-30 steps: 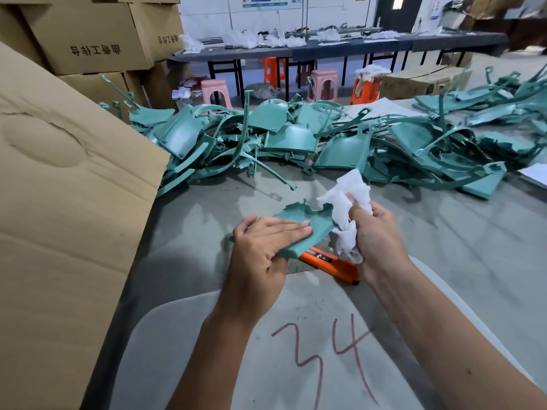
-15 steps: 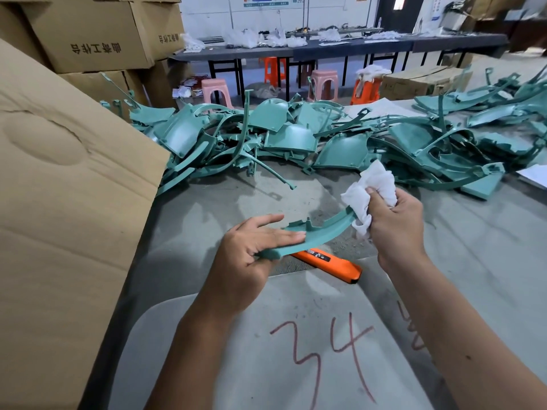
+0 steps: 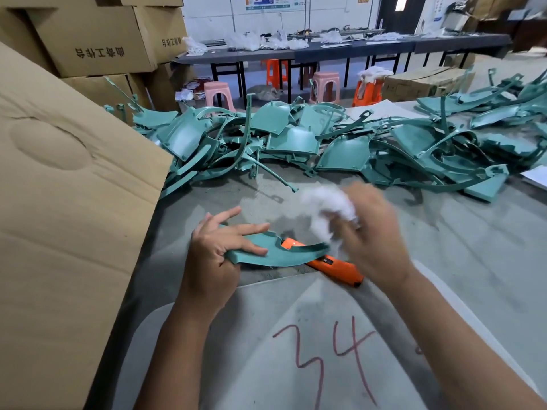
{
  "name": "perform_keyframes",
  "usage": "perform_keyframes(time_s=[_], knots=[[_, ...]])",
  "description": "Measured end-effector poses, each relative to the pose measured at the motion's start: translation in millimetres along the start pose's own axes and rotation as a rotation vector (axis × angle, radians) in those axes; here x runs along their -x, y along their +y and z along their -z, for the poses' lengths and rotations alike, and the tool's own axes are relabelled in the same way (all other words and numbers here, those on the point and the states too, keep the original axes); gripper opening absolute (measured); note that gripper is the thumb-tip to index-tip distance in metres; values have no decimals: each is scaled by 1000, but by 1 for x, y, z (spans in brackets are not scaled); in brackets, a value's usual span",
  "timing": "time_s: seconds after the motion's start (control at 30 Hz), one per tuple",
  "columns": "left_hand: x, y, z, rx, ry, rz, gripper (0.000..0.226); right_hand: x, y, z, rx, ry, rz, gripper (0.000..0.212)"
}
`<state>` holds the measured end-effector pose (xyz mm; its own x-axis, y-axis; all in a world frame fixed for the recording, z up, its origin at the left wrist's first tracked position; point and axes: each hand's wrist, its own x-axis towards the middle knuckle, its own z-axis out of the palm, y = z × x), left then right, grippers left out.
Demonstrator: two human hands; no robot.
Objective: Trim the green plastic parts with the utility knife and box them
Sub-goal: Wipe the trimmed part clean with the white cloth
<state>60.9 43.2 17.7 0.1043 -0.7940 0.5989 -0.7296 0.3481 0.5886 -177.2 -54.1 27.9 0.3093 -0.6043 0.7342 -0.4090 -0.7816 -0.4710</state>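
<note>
My left hand [image 3: 217,247] holds one end of a curved green plastic part [image 3: 279,253] between thumb and straight fingers, just above the table. My right hand [image 3: 370,232], blurred by motion, grips a crumpled white cloth [image 3: 328,210] at the part's right end. An orange utility knife [image 3: 337,266] lies on the table under the part, touched by neither hand. A big pile of green plastic parts [image 3: 296,143] stretches across the table behind.
A large cardboard box flap [image 3: 65,202] rises at my left. A grey sheet marked "34" [image 3: 296,350] lies in front of me. Stacked cartons [image 3: 97,39], plastic stools [image 3: 219,93] and long tables [image 3: 340,48] stand beyond.
My right hand with the cloth has swept back left and down along the part to its right end. The left hand's fingers have spread, and the part has tilted flatter.
</note>
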Motion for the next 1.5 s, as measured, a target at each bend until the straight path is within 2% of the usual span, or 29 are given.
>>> perform_keyframes(time_s=[0.07,0.1,0.17,0.27,0.37,0.47,0.53,0.6,0.67,0.8,0.87,0.9,0.93,0.97,1.03,1.07,1.2,1.27,1.33,1.37,1.43,1.5], knots=[[1,0,0,-50,10,-16,47,6,-9,-18,185,-371,89,27],[1,-1,1,-62,15,-20,48,9,-11,-27,278,-466,66,29],[1,-4,2,-70,31,-21,50,10,-8,-33,321,-497,14,25],[1,-12,6,-58,78,-16,51,7,-1,-21,162,-473,-10,12],[2,-11,6,-40,105,-21,39,5,5,-13,136,-462,-47,14],[3,-11,6,-13,141,-19,33,2,6,-8,261,-363,43,14],[4,-17,13,21,202,-5,40,0,8,0,399,-281,62,16],[4,-22,17,46,225,21,48,-1,13,5,463,-276,-8,20],[4,-20,14,62,186,33,46,-1,20,6,557,-203,-53,16],[5,-20,19,52,206,20,36,-2,42,22,653,131,-344,17],[3,-21,23,38,232,6,35,-2,42,26,591,222,-316,23],[3,-21,22,39,232,-3,36,-2,38,24,507,174,-228,21],[2,-20,20,46,223,-7,37,-2,32,19,393,47,-135,15],[3,-19,17,50,211,-5,39,-1,25,13,283,-149,-78,12],[3,-19,15,42,191,11,43,1,17,1,190,-533,-76,26],[4,-21,16,37,190,18,43,2,18,-1,191,-627,-102,34],[4,-20,18,19,220,38,41,2,21,5,161,-580,-189,47],[3,-18,14,14,255,136,56,4,19,6,203,-490,-194,49],[0,-12,9,201,293,363,75,4,18,6,240,-370,-154,49],[-1,-9,7,399,305,475,77,3,18,7,261,-321,-125,49],[-3,-3,3,826,296,629,63,2,16,8,289,-231,-61,50],[-5,0,7,1031,315,736,43,1,15,8,321,-143,-20,54]])
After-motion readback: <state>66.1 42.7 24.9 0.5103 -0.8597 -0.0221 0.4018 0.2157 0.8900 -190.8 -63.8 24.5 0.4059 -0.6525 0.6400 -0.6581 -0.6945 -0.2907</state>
